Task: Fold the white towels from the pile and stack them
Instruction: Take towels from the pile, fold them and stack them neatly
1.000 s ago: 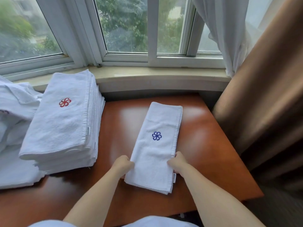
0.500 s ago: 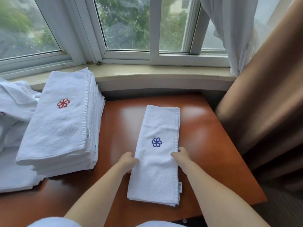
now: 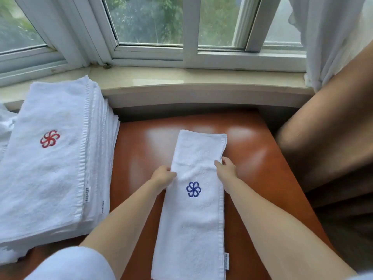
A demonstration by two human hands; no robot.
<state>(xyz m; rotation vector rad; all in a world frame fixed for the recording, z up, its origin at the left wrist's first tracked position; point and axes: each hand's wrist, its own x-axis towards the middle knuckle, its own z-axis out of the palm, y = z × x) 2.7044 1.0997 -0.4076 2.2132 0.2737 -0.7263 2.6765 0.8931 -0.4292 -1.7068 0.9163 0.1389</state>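
On table (image 3: 262, 178): both hands gripping narrow folded towel (image 3: 191, 229).
Left hand (image 3: 163, 175) and right hand (image 3: 227, 168) are curling fingers over its long edges; folded stack (image 3: 46, 168) sitting left.

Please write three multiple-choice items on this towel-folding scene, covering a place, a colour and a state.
1. Where is the folded stack?
A. left of the table
B. on the windowsill
C. right, by the curtain

2. What colour is the emblem on the towel between the hands?
A. red
B. green
C. blue

3. How do the hands meet that towel?
A. both hover above
B. each grips a long edge
C. only one touches

Key: 1 A, stack lies at the left; 2 C, blue flower; 3 B, left hand and right hand pinch opposite edges.
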